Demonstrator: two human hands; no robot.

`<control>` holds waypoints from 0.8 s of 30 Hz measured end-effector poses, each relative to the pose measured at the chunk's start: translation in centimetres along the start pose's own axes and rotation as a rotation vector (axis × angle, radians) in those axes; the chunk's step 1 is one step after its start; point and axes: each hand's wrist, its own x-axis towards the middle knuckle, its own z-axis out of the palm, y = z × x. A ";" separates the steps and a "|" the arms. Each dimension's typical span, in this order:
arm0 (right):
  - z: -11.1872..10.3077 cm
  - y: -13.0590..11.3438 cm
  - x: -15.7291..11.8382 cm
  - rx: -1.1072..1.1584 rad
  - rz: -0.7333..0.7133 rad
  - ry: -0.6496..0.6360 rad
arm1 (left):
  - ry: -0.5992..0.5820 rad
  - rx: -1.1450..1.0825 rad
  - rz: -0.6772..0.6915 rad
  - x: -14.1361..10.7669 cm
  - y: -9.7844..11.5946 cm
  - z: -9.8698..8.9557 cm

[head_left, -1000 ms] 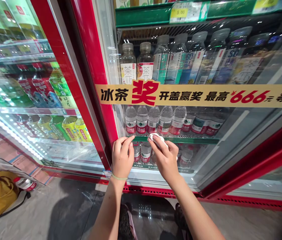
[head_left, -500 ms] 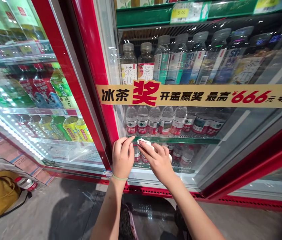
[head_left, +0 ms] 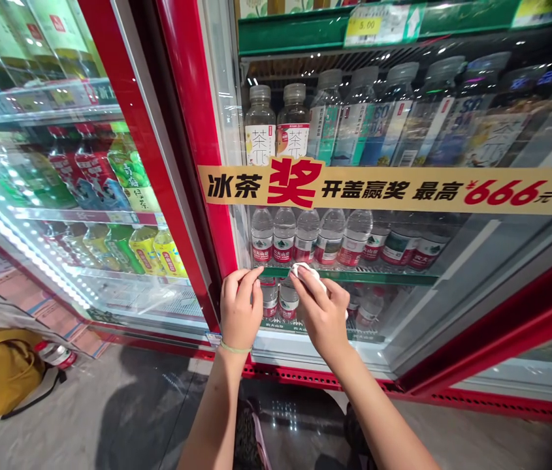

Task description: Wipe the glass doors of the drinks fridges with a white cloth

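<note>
Holds a small, crumpled white wipe (head_left: 313, 274) of soft cloth or paper under the bent fingers of the right hand (head_left: 324, 312), partly closed, forefinger laid along its upper end. Appears to press it to the clear glass door (head_left: 456, 297) of a red-framed drinks cooler, over the green shelf edge (head_left: 388, 279) and below a long yellow banner (head_left: 411, 190) with black and red characters. Cannot tell full contact from a slight gap.

Rests the left hand (head_left: 241, 310) just beside the red door frame (head_left: 203, 130), back upward, fingers loosely bent and slightly spread, with nothing visible in grasp; wears a thin pale green band (head_left: 236, 349) on that wrist. Behind the glass, a row of clear plastic water bottles (head_left: 284, 245) with red-and-white labels.

Likely to feel very light, limp and easily bunched; likely to slide readily over smooth glass, and perhaps to tear if paper. Cannot tell damp from dry. Best taken as a folded pad, under flat fingertips across the middle rather than by a loose edge.
</note>
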 end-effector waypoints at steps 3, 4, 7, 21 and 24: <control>-0.1 0.0 -0.2 -0.018 -0.109 -0.109 | 0.005 -0.002 -0.001 0.0 -0.1 0.0; -0.2 0.0 -0.3 -0.026 -0.130 -0.127 | 0.009 -0.006 -0.004 0.1 -0.1 0.0; -0.5 0.2 -0.3 -0.043 -0.038 -0.038 | 0.014 -0.024 -0.016 0.2 -0.1 0.1; 0.6 -0.6 0.9 -0.101 -0.168 -0.032 | 0.026 -0.081 -0.059 0.7 -0.7 -0.5; 0.5 -0.8 1.5 -0.143 -0.298 -0.112 | 0.013 -0.086 -0.074 0.5 -0.9 -0.8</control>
